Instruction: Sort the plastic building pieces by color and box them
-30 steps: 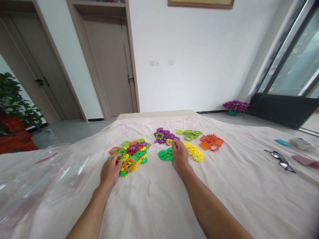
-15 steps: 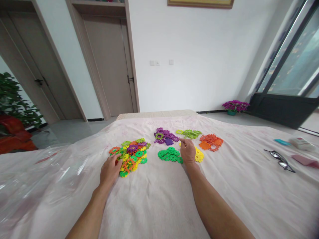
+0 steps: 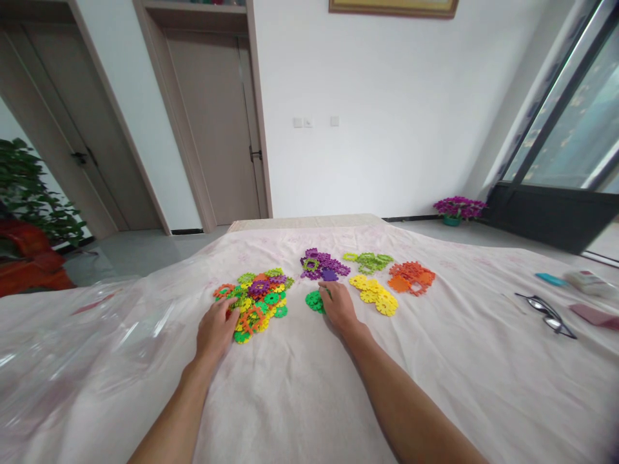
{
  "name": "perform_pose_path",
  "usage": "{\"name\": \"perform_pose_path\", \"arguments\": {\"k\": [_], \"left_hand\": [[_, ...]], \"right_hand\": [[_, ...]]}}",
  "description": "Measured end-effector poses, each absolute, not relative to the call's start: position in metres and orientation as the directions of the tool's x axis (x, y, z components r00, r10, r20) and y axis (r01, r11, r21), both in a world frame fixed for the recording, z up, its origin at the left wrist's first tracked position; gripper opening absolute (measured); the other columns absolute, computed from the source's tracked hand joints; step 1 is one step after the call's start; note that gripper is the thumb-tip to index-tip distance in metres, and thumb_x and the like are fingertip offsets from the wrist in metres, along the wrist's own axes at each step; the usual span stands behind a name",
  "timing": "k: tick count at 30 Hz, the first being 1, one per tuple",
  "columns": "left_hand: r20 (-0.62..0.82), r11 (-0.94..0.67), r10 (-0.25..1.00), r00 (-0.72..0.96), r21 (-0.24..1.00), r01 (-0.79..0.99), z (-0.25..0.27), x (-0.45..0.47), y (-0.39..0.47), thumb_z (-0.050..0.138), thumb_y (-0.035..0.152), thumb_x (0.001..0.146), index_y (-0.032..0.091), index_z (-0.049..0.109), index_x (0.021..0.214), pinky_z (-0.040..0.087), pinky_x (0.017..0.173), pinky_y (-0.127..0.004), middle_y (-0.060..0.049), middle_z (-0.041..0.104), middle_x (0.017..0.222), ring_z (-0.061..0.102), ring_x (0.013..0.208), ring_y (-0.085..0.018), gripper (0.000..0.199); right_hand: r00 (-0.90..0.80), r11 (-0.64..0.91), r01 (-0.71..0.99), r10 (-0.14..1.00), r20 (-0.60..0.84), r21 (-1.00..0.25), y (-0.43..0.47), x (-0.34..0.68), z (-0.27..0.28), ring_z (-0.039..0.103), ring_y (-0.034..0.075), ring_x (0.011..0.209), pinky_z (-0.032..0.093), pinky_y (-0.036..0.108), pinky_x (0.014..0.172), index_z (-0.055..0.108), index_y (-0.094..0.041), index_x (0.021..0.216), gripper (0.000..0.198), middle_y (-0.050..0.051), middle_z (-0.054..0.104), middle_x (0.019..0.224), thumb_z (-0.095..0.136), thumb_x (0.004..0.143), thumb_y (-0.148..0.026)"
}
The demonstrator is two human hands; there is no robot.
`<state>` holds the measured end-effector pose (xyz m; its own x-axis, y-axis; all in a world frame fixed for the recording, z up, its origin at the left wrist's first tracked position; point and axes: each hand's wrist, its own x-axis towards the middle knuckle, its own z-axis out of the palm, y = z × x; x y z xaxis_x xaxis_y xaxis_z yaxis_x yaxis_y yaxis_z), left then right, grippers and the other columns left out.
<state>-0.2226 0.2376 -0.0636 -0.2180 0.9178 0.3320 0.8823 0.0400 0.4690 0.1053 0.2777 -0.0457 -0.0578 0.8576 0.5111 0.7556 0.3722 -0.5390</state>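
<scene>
A pile of mixed gear-shaped plastic pieces [image 3: 261, 299] lies on the cloth at the left. My left hand [image 3: 217, 325] rests at its near left edge, fingers apart and touching a few pieces. Above the green pieces [image 3: 314, 301] is my right hand [image 3: 341, 308], palm down with fingers stretched forward and nothing visible in them; it hides part of that group. Beyond it sit purple pieces [image 3: 329, 264], with a lime ring [image 3: 310, 265] among them. Yellow pieces [image 3: 374, 294] lie just right of this hand, with lime pieces [image 3: 372, 261] and orange pieces [image 3: 413, 278] farther off.
Crumpled clear plastic [image 3: 111, 335] covers the left side of the cloth [image 3: 290, 399]. On the right are glasses [image 3: 549, 314], a blue item [image 3: 551, 279], a pink item [image 3: 594, 316] and a white packet [image 3: 587, 282].
My right hand has moved left from the yellow pieces to the green ones, uncovering the yellow group. The left hand stays at the mixed pile. The view has shifted slightly.
</scene>
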Motion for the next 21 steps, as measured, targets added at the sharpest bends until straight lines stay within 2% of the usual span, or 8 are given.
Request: {"name": "perform_pose_path", "arguments": {"k": [4, 8, 11, 13, 18, 21], "left_hand": [[0.338, 0.036, 0.916, -0.216, 0.469, 0.883, -0.064, -0.223, 0.237, 0.044, 0.037, 0.092, 0.020, 0.065, 0.125, 0.041, 0.107, -0.035, -0.010, 0.060, 0.136, 0.056, 0.126, -0.023, 0.042], [0.337, 0.039, 0.916, -0.217, 0.463, 0.886, -0.064, -0.223, 0.237, 0.044, 0.037, 0.092, 0.021, 0.065, 0.126, 0.041, 0.108, -0.035, -0.009, 0.060, 0.136, 0.055, 0.127, -0.023, 0.042], [0.337, 0.035, 0.917, -0.213, 0.464, 0.885, -0.064, -0.223, 0.237, 0.044, 0.037, 0.092, 0.020, 0.064, 0.126, 0.040, 0.108, -0.034, -0.010, 0.060, 0.136, 0.054, 0.128, -0.023, 0.042], [0.335, 0.038, 0.917, -0.215, 0.464, 0.885, -0.064, -0.223, 0.237, 0.043, 0.038, 0.093, 0.020, 0.064, 0.126, 0.040, 0.108, -0.035, -0.010, 0.059, 0.137, 0.054, 0.128, -0.023, 0.043], [0.340, 0.036, 0.917, -0.210, 0.454, 0.890, -0.064, -0.223, 0.237, 0.042, 0.038, 0.093, 0.020, 0.064, 0.125, 0.041, 0.108, -0.034, -0.009, 0.060, 0.137, 0.055, 0.127, -0.023, 0.042], [0.337, 0.031, 0.919, -0.206, 0.459, 0.888, -0.063, -0.223, 0.237, 0.042, 0.038, 0.093, 0.020, 0.064, 0.126, 0.041, 0.108, -0.036, -0.009, 0.060, 0.137, 0.055, 0.127, -0.024, 0.043]], "right_hand": [[-0.229, 0.501, 0.757, 0.804, 0.549, -0.419, 0.259, 0.082, -0.035, 0.059, 0.022, 0.108, 0.040, 0.035, 0.099, 0.072, -0.019, 0.106, 0.024, 0.008, 0.072, 0.109, 0.052, 0.094, -0.020], [-0.466, 0.651, 0.666, 0.744, 0.480, -0.363, 0.240, 0.055, -0.031, 0.056, 0.020, 0.111, 0.040, 0.033, 0.098, 0.068, -0.020, 0.115, 0.026, 0.007, 0.069, 0.117, 0.054, 0.094, -0.019], [-0.564, 0.703, 0.643, 0.703, 0.433, -0.305, 0.232, 0.043, -0.033, 0.052, 0.022, 0.118, 0.038, 0.035, 0.100, 0.066, -0.021, 0.118, 0.026, 0.007, 0.064, 0.126, 0.058, 0.093, -0.025], [-0.583, 0.705, 0.648, 0.703, 0.407, -0.289, 0.231, 0.041, -0.034, 0.052, 0.022, 0.117, 0.036, 0.035, 0.099, 0.067, -0.021, 0.114, 0.024, 0.007, 0.064, 0.125, 0.059, 0.093, -0.028], [-0.550, 0.661, 0.679, 0.746, 0.375, -0.319, 0.233, 0.045, -0.033, 0.056, 0.019, 0.100, 0.036, 0.031, 0.089, 0.069, -0.019, 0.095, 0.011, 0.005, 0.067, 0.102, 0.060, 0.089, -0.024], [-0.521, 0.634, 0.703, 0.768, 0.373, -0.322, 0.232, 0.047, -0.030, 0.057, 0.019, 0.097, 0.035, 0.030, 0.085, 0.069, -0.019, 0.089, 0.009, 0.004, 0.066, 0.099, 0.065, 0.085, -0.026]]}}
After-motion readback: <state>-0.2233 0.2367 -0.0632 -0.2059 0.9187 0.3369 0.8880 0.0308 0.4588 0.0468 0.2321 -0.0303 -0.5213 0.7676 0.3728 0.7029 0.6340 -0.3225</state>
